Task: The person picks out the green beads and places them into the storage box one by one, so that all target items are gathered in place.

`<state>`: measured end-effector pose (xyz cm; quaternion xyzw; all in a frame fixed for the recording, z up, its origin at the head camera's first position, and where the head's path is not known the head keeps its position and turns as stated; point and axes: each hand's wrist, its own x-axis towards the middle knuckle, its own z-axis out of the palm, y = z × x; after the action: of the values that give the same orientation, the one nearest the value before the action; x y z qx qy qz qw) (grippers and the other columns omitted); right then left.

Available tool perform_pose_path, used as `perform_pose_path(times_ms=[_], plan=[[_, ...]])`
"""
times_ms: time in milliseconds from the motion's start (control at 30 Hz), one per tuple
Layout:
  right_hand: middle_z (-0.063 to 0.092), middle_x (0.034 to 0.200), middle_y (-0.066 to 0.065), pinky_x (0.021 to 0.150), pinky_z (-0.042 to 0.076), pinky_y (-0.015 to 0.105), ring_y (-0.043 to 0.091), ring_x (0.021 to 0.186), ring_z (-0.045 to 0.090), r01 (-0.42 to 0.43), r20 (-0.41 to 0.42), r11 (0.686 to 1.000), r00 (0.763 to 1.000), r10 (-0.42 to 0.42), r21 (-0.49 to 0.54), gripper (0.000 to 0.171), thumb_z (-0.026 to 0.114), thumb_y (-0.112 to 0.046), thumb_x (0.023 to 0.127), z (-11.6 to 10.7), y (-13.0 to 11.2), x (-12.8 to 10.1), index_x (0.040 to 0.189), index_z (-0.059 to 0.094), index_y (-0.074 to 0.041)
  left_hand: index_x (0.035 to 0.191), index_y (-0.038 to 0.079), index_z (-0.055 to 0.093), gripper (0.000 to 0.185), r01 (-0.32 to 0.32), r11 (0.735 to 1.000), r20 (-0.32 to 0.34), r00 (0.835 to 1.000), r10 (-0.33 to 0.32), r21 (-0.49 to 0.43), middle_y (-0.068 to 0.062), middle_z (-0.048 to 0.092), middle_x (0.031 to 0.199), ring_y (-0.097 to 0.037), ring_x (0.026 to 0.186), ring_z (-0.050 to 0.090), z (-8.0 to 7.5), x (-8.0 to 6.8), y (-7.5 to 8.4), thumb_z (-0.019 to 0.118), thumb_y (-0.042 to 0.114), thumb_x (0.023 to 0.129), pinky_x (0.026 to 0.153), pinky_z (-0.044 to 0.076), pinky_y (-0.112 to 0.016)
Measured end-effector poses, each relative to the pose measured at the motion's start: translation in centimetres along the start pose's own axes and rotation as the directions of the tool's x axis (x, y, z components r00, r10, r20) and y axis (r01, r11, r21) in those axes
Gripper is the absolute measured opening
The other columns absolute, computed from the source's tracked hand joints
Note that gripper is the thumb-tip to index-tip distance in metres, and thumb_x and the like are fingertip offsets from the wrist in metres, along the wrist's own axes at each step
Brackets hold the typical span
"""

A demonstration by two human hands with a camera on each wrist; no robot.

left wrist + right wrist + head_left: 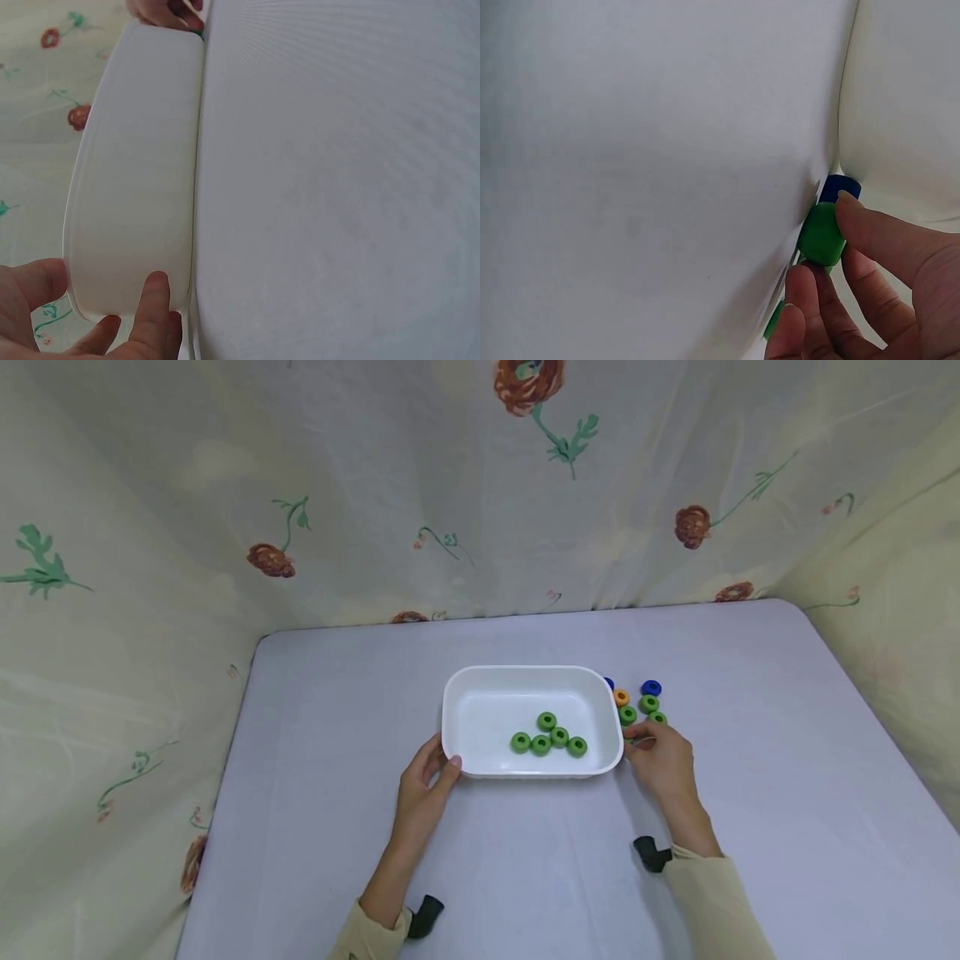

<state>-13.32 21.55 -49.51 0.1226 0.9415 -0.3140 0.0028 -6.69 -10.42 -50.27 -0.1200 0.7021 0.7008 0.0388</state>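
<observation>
A white tub [457, 693] stands mid-table with several green rings [550, 737] lying inside it. My left hand [441, 766] grips the tub's near left corner; in the left wrist view its fingers [154, 307] lie against the tub's outer wall [135, 172]. My right hand [640, 746] is just right of the tub and pinches a green ring [821, 234] between thumb and fingers, low over the cloth. A blue ring [841, 187] lies just beyond the pinched one, and another green ring [774, 321] shows under my fingers.
More loose rings lie right of the tub: blue [651, 687], orange [621, 697], green [648, 702] and green [627, 714]. A pale cloth covers the table [787, 793]. A flowered curtain [375, 485] closes in the back and both sides.
</observation>
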Motion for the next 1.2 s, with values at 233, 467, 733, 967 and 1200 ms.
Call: perform_pose_path(times_ms=[233,467,733,967,1200], plan=[[0.069,0.104,0.021,0.065,0.046,0.022,0.032,0.092,0.065,-0.026,0.001,1.000,1.000,0.026,0.007,0.021,0.073,-0.011,0.087,-0.08,-0.06,-0.01,0.105,0.072,-0.002,0.152,0.012,0.042,0.058,-0.007,1.000,0.010,1.000,0.007,-0.003,-0.011,0.049,0.152,-0.026,0.141,0.049,-0.02,0.04,0.02,0.063,0.021,0.099,0.104,0.054,-0.023],[0.069,0.103,0.021,0.065,0.046,0.024,0.032,0.091,0.064,-0.003,0.000,1.000,1.000,0.003,0.002,0.023,0.070,-0.008,0.087,-0.14,-0.22,-0.06,0.108,0.072,-0.001,0.152,0.013,0.042,0.058,0.004,1.000,0.003,1.000,-0.004,-0.001,-0.010,0.049,0.152,-0.026,0.141,0.049,0.00,0.06,0.11,0.064,0.020,0.099,0.104,0.054,-0.022],[0.069,0.098,0.021,0.064,0.042,0.025,0.031,0.088,0.063,0.026,-0.032,0.999,0.999,-0.027,-0.029,0.019,0.072,-0.006,0.085,-0.04,-0.25,-0.12,0.103,0.073,0.000,0.151,0.013,0.043,0.057,0.003,1.000,0.001,1.000,-0.003,-0.001,-0.010,0.050,0.152,-0.025,0.140,0.049,0.01,0.11,0.00,0.064,0.021,0.099,0.104,0.054,-0.023],[0.070,0.099,0.020,0.063,0.043,0.024,0.030,0.088,0.064,-0.016,-0.029,1.000,0.999,0.016,-0.018,0.020,0.076,-0.014,0.086,-0.24,-0.06,-0.20,0.101,0.074,-0.001,0.152,0.012,0.043,0.057,0.001,1.000,0.001,1.000,-0.001,-0.003,-0.012,0.049,0.152,-0.027,0.140,0.049,0.00,0.06,-0.02,0.064,0.020,0.099,0.105,0.054,-0.025],[0.066,0.110,0.018,0.066,0.044,0.024,0.030,0.096,0.062,-0.110,-0.024,0.994,0.994,0.111,0.028,0.025,0.077,-0.017,0.087,-0.52,-0.16,-0.64,0.107,0.073,-0.003,0.152,0.012,0.043,0.057,-0.008,1.000,0.009,1.000,0.009,-0.006,-0.012,0.050,0.151,-0.028,0.140,0.049,-0.09,0.12,-0.20,0.064,0.020,0.099,0.104,0.054,-0.024]])
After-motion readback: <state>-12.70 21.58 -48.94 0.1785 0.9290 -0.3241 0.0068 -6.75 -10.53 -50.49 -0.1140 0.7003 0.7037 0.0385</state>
